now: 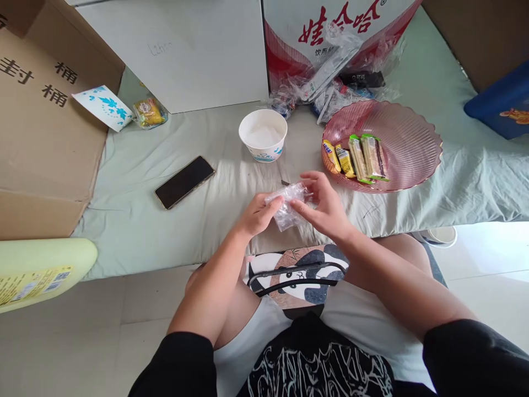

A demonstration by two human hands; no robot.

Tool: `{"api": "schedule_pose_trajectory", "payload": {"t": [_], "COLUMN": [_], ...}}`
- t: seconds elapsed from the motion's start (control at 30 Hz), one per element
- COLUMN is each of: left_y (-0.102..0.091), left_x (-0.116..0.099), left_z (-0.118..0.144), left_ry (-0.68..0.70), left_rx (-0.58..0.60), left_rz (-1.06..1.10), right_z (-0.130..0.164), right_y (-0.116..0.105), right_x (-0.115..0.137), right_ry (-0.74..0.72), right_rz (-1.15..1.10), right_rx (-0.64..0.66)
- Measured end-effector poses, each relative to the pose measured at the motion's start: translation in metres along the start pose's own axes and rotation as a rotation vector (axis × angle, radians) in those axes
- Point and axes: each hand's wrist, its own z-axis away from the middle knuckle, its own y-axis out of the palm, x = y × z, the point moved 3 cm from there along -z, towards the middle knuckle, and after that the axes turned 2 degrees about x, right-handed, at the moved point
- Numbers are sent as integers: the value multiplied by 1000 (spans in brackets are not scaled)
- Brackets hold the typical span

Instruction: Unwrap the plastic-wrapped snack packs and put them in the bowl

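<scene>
Here, both hands pinch a clear plastic wrapper (289, 207) over the edge of the cloth-covered tabletop (165, 231).

The left hand (258, 214) grips the wrapper's left end, the right hand (324, 207) its right end, fingers closed on the film. Behind them, a white paper bowl (263, 135) holds something white; the pink glass dish (413, 143) at right holds several wrapped snack bars (357, 157). A phone (184, 181) lies at left.
</scene>
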Motion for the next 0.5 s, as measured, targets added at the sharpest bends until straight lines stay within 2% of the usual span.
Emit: {"api": "schedule_pose_trajectory", "payload": {"t": [0.07,0.17,0.23,0.33,0.43,0.47,0.5], "left_y": [2,1,-8,-35,-62,-68,-71], "left_x": [1,4,7,2,-25,-38,-52], "left_z": [-2,-8,-9,-8,-11,-17,-26], "left_ry": [-39,-75,-70,32,154,160,138], "left_rx": [16,-64,-240,-605,-913,-974,-985], "left_rz": [18,50,45,-88,-395,-539,-707], "right_z": [-2,-5,-6,-7,-8,-9,-9], "right_y": [3,1,-1,-3,-7,-9,-11], "right_x": [-5,-7,-5,2,10,12,14], "right_ry": [79,85,50,34,22,8,-8], "right_rz": [-75,-107,-135,-173,-123,-108,-96], "right_rx": [83,0,-41,16,77,89,96]}}
